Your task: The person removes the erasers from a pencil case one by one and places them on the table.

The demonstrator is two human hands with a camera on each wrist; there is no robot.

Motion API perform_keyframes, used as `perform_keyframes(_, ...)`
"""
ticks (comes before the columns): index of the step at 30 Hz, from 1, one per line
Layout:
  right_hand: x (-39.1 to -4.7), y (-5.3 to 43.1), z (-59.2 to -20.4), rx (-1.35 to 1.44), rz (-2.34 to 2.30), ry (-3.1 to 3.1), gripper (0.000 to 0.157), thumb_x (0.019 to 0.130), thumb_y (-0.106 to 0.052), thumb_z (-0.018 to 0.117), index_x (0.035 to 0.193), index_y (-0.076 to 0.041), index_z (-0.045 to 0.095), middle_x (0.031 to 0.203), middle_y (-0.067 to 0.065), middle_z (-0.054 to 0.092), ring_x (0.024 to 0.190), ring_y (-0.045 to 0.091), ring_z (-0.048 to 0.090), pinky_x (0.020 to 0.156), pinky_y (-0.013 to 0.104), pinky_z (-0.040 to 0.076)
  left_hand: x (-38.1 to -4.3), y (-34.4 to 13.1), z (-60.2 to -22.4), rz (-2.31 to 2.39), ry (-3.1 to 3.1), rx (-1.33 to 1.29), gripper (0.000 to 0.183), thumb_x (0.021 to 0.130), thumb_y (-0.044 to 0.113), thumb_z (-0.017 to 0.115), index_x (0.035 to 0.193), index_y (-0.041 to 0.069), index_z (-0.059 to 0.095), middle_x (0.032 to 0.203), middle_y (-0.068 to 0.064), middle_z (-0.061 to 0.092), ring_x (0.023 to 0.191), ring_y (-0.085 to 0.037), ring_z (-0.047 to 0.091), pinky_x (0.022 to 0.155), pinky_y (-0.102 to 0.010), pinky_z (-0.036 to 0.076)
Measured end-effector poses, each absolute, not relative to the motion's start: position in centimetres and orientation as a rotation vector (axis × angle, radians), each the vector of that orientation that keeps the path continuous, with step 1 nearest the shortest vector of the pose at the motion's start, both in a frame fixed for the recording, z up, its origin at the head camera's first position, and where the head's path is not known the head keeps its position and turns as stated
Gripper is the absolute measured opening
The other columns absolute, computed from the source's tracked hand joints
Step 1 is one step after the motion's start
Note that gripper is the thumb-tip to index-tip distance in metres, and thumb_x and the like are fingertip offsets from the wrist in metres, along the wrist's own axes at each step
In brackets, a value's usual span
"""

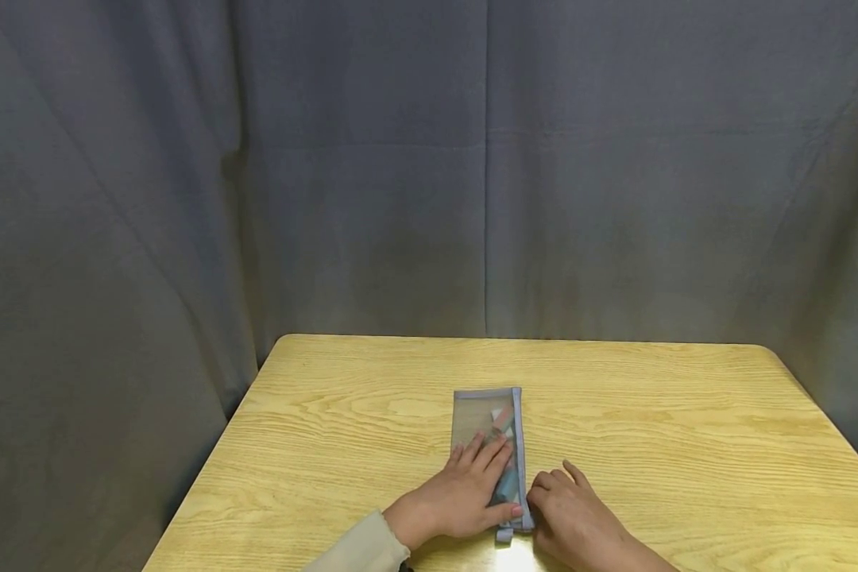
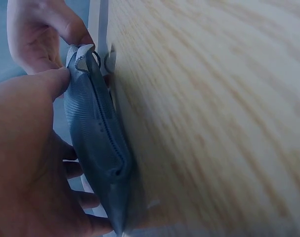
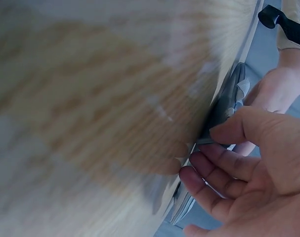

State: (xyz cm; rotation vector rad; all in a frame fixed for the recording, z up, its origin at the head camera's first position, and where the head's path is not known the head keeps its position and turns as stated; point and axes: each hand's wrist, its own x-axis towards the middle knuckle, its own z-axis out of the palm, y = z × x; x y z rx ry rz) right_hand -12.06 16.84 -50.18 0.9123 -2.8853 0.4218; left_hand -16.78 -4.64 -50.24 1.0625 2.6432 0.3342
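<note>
A flat grey-blue mesh zip pouch (image 1: 472,409) lies on the table, its zip edge (image 1: 520,453) along the right side. Through the mesh show a pink-and-white piece (image 1: 503,419) and a blue-teal piece (image 1: 508,485), their kind unclear. My left hand (image 1: 465,492) rests on the pouch with fingers spread, thumb by its near end. At the near right corner, my right hand (image 1: 575,512) has its fingers curled. In the right wrist view, its thumb and index finger (image 3: 221,153) pinch the pouch's edge; whether they hold the zip pull is hidden. A fabric tab (image 1: 504,535) sticks out at that end.
The wood-grain table (image 1: 686,421) extends to both sides and beyond the pouch. Grey curtains (image 1: 372,199) hang behind the table and along its sides. A light sleeve (image 1: 365,548) covers the left forearm.
</note>
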Motion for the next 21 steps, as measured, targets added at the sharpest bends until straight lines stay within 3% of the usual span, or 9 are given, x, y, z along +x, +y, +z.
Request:
perform_keyframes(9,-12.2,17.5,-49.9,0.924,0.433,-2.874,0.021,0.069,-0.01,0.077,0.073,-0.022,0.06,0.077,-0.014,0.054,0.085,0.019,0.061,0.099,0.073,0.039,-16.5,-4.4,-50.1,0.34,2.633,1.038,0.09,0.099,0.072,0.031,0.164,0.014,0.009,0.171,-0.003,0.006,0.156,-0.037,0.006,0.118,-0.063,0.023)
perform_keyframes(16,-12.4,18.0,-49.4,1.008,0.487,-2.791,0.025,0.074,-0.009,0.087,0.075,-0.021,0.065,0.079,-0.015,0.063,0.081,0.011,0.061,0.093,0.078,0.039,-16.5,-4.3,-50.0,0.33,2.635,1.019,0.091,0.098,0.073,0.032,0.164,0.015,0.006,0.171,-0.002,0.003,0.156,-0.038,0.003,0.117,-0.064,0.021)
perform_keyframes(21,-12.5,18.1,-49.4,1.037,0.548,-2.795,0.027,0.075,-0.009,0.088,0.075,-0.023,0.065,0.077,-0.018,0.062,0.08,0.008,0.06,0.092,0.08,0.037,-16.4,-4.3,-50.2,0.311,2.647,1.026,0.091,0.099,0.072,0.031,0.164,0.015,0.005,0.171,-0.002,0.002,0.156,-0.038,0.003,0.117,-0.065,0.021)
